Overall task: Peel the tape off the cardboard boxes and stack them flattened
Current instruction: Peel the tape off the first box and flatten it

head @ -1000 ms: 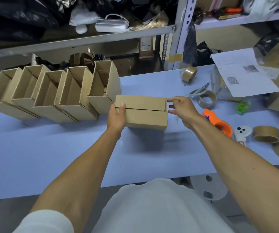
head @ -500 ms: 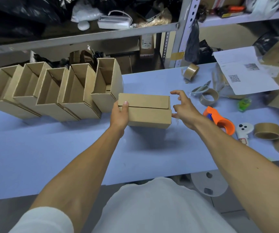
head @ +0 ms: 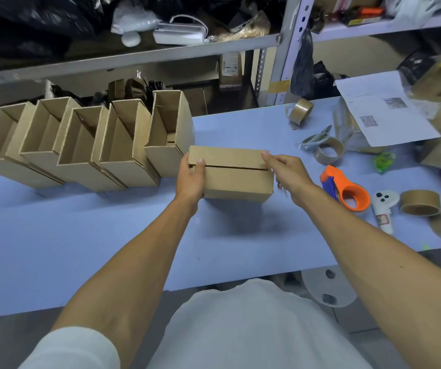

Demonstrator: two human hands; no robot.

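Cardboard box gripped at both ends

Left hand clasps its left end, thumb on the lid; right hand pinches the top right corner (fingers curled). It rests on the blue table, touching a row of open boxes.

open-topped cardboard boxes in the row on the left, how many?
5, side by side on the blue table: at and, the last beside the closed box. None seem hidden.

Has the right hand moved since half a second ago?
Yes. The right hand closed leftward, away from the orange tape dispenser, onto the closed box's right top edge.
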